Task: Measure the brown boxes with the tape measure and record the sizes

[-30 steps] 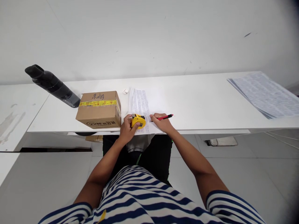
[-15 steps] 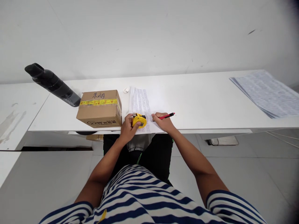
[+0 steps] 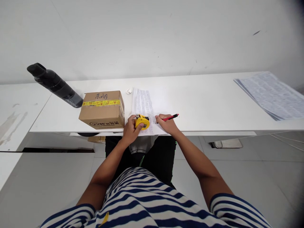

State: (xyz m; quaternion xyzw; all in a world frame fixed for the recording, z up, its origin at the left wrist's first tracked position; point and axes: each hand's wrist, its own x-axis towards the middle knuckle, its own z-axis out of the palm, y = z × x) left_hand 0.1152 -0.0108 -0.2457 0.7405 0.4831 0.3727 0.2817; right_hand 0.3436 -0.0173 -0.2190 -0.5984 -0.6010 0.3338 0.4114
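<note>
Gripped in my left hand (image 3: 130, 129) is a yellow and black tape measure (image 3: 143, 122), held over the lower part of a sheet of paper (image 3: 143, 99) covered in rows of small writing. My right hand (image 3: 167, 123) is closed around a red and black pen (image 3: 172, 117), its tip pointing left at the paper's right edge. Close on the left of my left hand sits a taped cardboard box (image 3: 102, 110) with handwriting on top and a yellow strip of tape.
A dark bottle (image 3: 57, 85) stands left of the box. A small white object (image 3: 128, 91) lies by the paper's top left corner. More written sheets (image 3: 273, 95) lie at the right end of the white desk (image 3: 201, 101), which meets a wall behind.
Almost nothing differs; the view has shifted very slightly. Both hands keep hold of the tape measure and the pen in nearly the same places.
</note>
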